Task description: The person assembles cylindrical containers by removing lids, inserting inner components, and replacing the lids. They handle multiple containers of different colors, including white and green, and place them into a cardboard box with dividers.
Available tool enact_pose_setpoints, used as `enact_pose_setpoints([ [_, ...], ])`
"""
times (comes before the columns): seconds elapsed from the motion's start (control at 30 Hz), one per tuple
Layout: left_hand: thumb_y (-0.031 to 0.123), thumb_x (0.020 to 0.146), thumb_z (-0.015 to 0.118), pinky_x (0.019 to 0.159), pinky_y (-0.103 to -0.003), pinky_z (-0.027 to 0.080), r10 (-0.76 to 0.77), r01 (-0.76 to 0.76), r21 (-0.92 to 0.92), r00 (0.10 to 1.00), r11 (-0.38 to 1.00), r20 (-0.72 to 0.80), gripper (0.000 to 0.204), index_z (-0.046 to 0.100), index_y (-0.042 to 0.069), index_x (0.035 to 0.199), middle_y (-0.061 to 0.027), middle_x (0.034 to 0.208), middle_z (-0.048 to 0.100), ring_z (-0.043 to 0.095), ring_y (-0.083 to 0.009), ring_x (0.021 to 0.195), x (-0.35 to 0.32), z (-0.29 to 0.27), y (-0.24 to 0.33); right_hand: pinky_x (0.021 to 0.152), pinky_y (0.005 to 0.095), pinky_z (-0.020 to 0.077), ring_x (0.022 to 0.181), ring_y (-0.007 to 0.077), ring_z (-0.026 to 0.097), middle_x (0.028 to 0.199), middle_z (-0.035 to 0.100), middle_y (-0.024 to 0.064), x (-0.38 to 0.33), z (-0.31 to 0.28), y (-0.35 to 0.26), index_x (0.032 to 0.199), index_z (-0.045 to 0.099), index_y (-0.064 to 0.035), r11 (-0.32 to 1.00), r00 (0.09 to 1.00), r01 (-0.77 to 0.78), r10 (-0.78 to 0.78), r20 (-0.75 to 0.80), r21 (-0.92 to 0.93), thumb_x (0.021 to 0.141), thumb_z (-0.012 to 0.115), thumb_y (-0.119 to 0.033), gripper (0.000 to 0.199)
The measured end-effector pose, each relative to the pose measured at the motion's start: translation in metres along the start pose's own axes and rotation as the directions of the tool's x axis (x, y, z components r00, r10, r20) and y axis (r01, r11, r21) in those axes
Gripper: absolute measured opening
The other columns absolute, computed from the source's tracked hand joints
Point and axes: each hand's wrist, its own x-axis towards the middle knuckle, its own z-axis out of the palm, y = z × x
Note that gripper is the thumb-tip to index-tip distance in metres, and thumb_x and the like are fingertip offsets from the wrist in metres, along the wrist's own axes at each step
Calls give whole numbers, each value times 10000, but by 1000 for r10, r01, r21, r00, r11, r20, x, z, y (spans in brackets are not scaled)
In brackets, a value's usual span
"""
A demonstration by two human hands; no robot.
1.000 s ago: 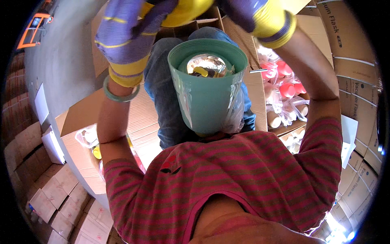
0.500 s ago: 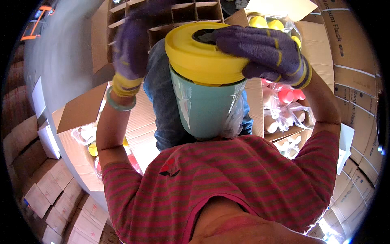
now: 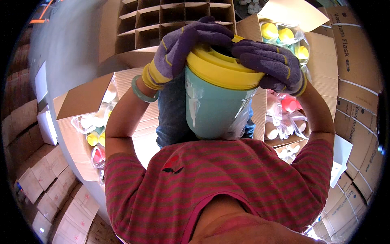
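A large pale teal flask (image 3: 215, 107) with a wide yellow top (image 3: 221, 70) stands tilted between my legs, its lower end close to my shirt. The top has a dark round opening, now partly covered by my fingers. Clear plastic wrap (image 3: 237, 124) clings around the teal body. My left hand (image 3: 185, 49), in a purple and yellow glove, grips the yellow rim from the left and far side. On the right, my right hand (image 3: 274, 65), gloved alike, clasps the same rim with its fingers over the edge. The undersides of both hands are hidden.
Ahead is a cardboard box with dividers (image 3: 172, 18). Open boxes of bagged flasks stand at left (image 3: 87, 130) and right (image 3: 321, 69), with yellow and red tops showing. Strapped cartons (image 3: 357, 53) line the right side; stacked cartons (image 3: 44, 171) fill the lower left.
My left hand has come from the air at the left onto the yellow top. The flask appears farther right and more tilted. My right hand has stayed on the rim.
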Motion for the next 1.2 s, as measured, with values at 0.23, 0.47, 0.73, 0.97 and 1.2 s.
enact_pose_setpoints([
  [0.23,162,983,439,1007,-382,447,-172,185,29,952,982,-253,305,660,16,1135,-159,1177,649,576,-325,1167,-2,29,30,1048,453,400,1217,388,533,1278,587,206,-34,49,18,1222,584,27,894,910,-138,285,-303,426,947,520,-431,538],
  [0.47,280,940,591,1065,-407,406,-187,175,-77,962,982,-197,470,529,9,1318,-188,1395,500,480,-307,1296,-4,0,13,1043,363,447,1157,181,580,1269,601,140,0,38,2,1288,547,-11,862,709,-217,462,-533,459,1035,383,-185,349],
  [0.73,68,896,635,1034,-372,445,-181,233,351,968,907,-173,464,503,21,1338,-190,1333,541,538,-294,1233,-22,-15,2,1050,404,415,1124,265,608,1198,641,152,-13,66,-1,1251,562,15,647,666,-319,673,-323,693,1033,314,-305,460],
  [0.97,140,989,455,996,-342,464,-410,452,206,886,868,-218,407,468,57,1387,-163,1277,579,582,-245,1156,-21,-20,-9,932,345,506,1029,208,634,1174,642,155,-1,50,16,1197,611,26,509,677,-220,694,-245,832,977,537,-305,405],
  [1.2,264,1020,381,1057,-375,418,-349,350,-9,933,937,-86,428,490,39,1367,-174,1353,530,513,-269,1264,8,-20,21,1019,358,447,1135,242,606,1243,621,155,-4,40,7,1268,564,10,786,794,-471,575,-195,400,1020,401,-229,381],
])
